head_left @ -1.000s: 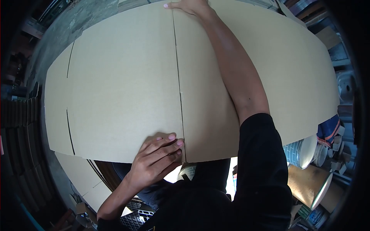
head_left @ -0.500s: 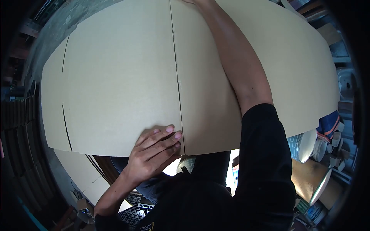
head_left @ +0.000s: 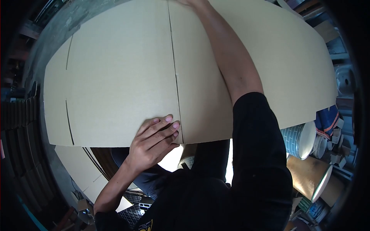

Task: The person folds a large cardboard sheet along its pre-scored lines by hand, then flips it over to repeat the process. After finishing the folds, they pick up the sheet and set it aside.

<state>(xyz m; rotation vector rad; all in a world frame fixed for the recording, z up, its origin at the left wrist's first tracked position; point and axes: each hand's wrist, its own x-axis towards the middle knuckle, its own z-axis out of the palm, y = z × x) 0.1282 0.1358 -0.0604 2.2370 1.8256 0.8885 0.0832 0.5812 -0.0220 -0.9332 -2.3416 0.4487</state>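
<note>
A large tan cardboard sheet [head_left: 119, 77] with dark slits across it spreads out in front of me. At its near edge, just left of the long middle slit, my left hand [head_left: 156, 138] has its fingers laid on top, with the thumb at the edge. It appears to pinch the sheet there. My right arm reaches over the board, and my right hand [head_left: 189, 2] is at the far edge near the same slit. The top of the view cuts that hand off, so its fingers are hidden.
Another cardboard piece [head_left: 77, 165] lies below at left. Dark stacked flat pieces [head_left: 23, 131] line the left side. A gold cylinder [head_left: 308, 175], a brick-patterned cylinder [head_left: 298, 140] and a dark crate [head_left: 135, 204] stand around me.
The sheet's near edge has shifted slightly away from me, and my left hand has moved with it. My right arm has shifted a little to the left.
</note>
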